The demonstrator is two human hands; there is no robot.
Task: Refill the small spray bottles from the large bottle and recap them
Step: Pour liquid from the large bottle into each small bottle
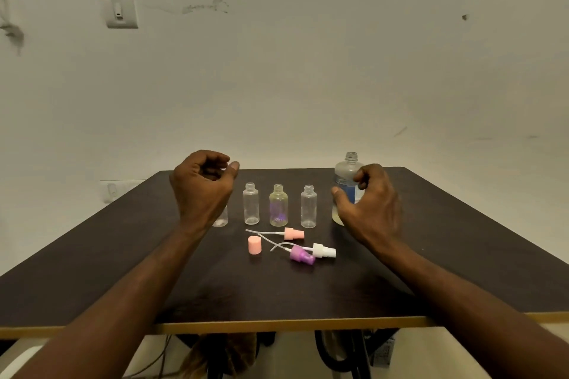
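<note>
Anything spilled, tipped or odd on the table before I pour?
No spill or damage shows. Four small bottles stand upright; the leftmost is mostly hidden behind the left hand. The pink, white and purple spray heads lie loose, tubes crossing. The large bottle stands uncapped.

A large clear plastic bottle with a blue label (346, 184) stands upright and uncapped, a little pale yellowish liquid at its bottom. To its left stand three small clear plastic bottles, all upright and open-necked: the nearest (308, 206) and the farthest (251, 204) look empty, the middle one (278, 205) is yellow-tinted with purple specks. A fourth small bottle (221, 218) farther left is mostly hidden. In front of the row lie a pink spray head (294, 233), white spray head (323, 250), purple spray head (302, 255) and an upright pink cap (254, 245).
</note>
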